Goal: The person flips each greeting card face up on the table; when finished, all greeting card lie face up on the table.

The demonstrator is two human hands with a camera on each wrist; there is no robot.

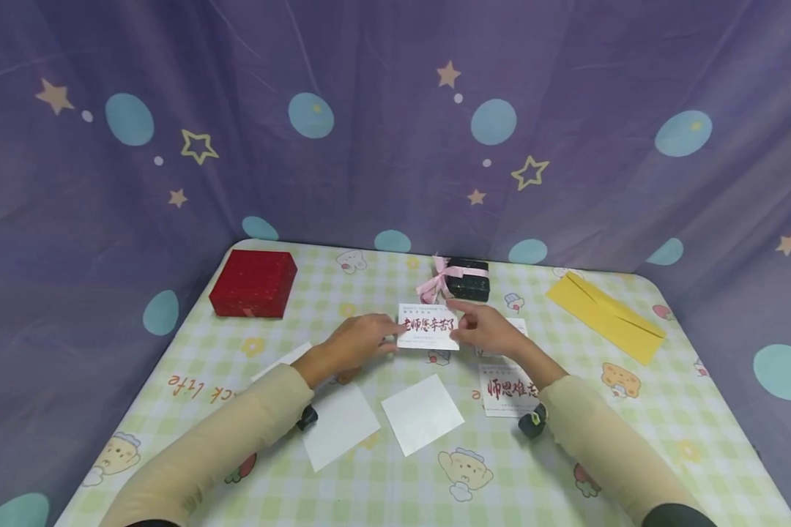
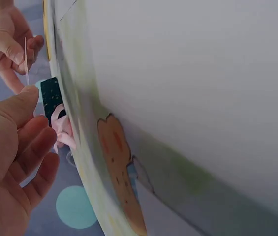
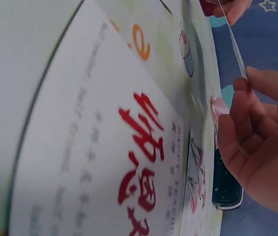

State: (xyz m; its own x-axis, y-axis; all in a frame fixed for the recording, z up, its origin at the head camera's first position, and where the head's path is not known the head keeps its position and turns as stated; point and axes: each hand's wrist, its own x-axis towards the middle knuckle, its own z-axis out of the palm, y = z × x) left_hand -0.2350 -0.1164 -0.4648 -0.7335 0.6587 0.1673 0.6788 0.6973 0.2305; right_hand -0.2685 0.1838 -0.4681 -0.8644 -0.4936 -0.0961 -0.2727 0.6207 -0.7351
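Note:
Both hands hold one white greeting card [image 1: 428, 326] with red brush lettering, raised over the middle of the table. My left hand [image 1: 359, 341] pinches its left edge between thumb and fingers. The right hand [image 1: 484, 326] pinches the opposite edge; in the right wrist view the card [image 3: 237, 51] appears edge-on at the thumb and fingertips. Below the right forearm lies another card with red lettering [image 1: 509, 390], and a further white card [image 1: 518, 326] is partly hidden behind the right hand. Blank white cards [image 1: 422, 415] lie nearer the front, one partly under the left forearm.
A red box [image 1: 253, 284] stands at the back left. At the back middle is a black gift box [image 1: 469, 287] tied with a pink ribbon [image 1: 443, 277]. A yellow envelope [image 1: 606, 316] lies at the right. Behind the checked tablecloth [image 1: 343, 501] hangs a purple curtain [image 1: 395, 146].

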